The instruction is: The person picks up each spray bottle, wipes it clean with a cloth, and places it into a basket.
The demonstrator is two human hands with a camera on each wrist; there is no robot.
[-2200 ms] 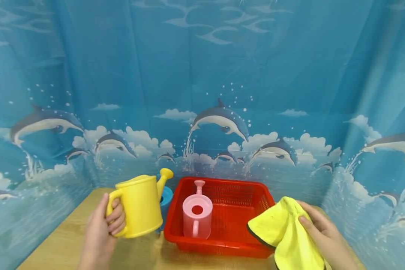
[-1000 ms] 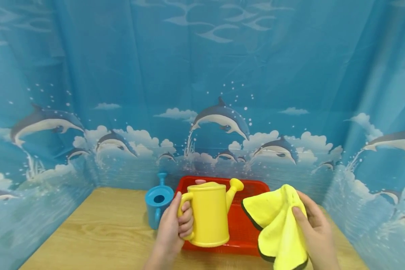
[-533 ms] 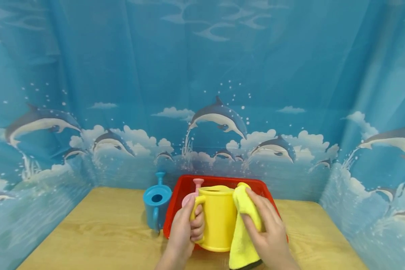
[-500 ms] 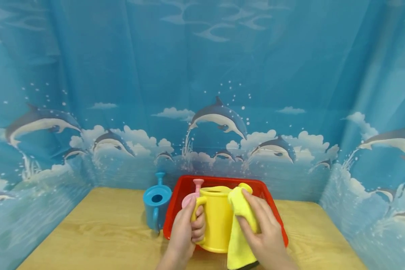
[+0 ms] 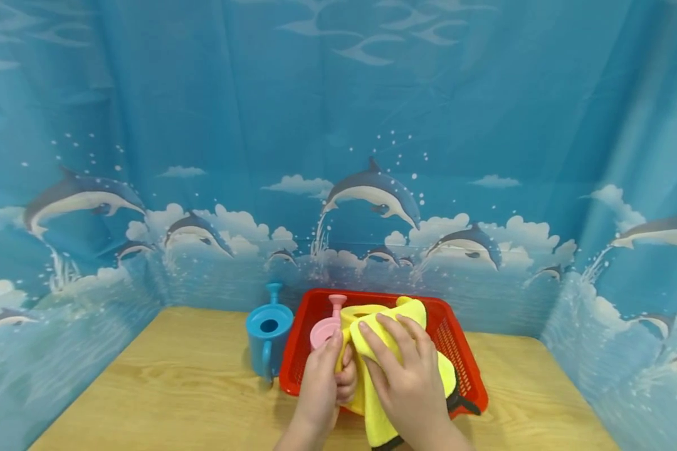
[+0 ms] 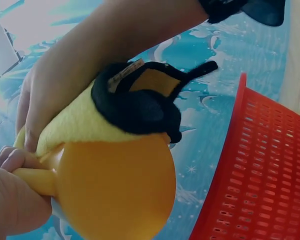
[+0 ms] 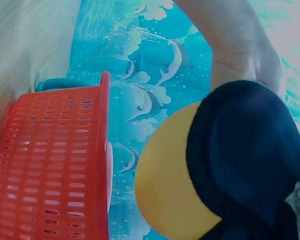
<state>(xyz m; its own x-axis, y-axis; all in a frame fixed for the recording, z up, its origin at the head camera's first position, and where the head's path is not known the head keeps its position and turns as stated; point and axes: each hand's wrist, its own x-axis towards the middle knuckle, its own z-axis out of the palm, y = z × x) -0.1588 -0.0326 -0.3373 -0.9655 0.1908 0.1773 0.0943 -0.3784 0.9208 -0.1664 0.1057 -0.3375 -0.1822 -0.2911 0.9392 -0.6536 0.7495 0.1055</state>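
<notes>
My left hand grips the handle of a yellow watering can, which is held up in front of the red basket. Over the can's side lies a bright yellow cloth with a dark border. My right hand holds this cloth against the can, its fingers spread across the fabric. Much of the can is hidden by the cloth and hands in the head view. In the right wrist view, the cloth's dark edging hangs in front of the can's rounded yellow base.
Behind the hands stands a red plastic basket with slotted walls. A pink watering can sits inside it on the left. A blue watering can stands on the wooden table left of the basket. A dolphin-print curtain closes off the back.
The left hand has brought the yellow watering can rightward to the front of the basket. The right hand has moved left with the cloth, first onto the spout side, now across the can's body.
</notes>
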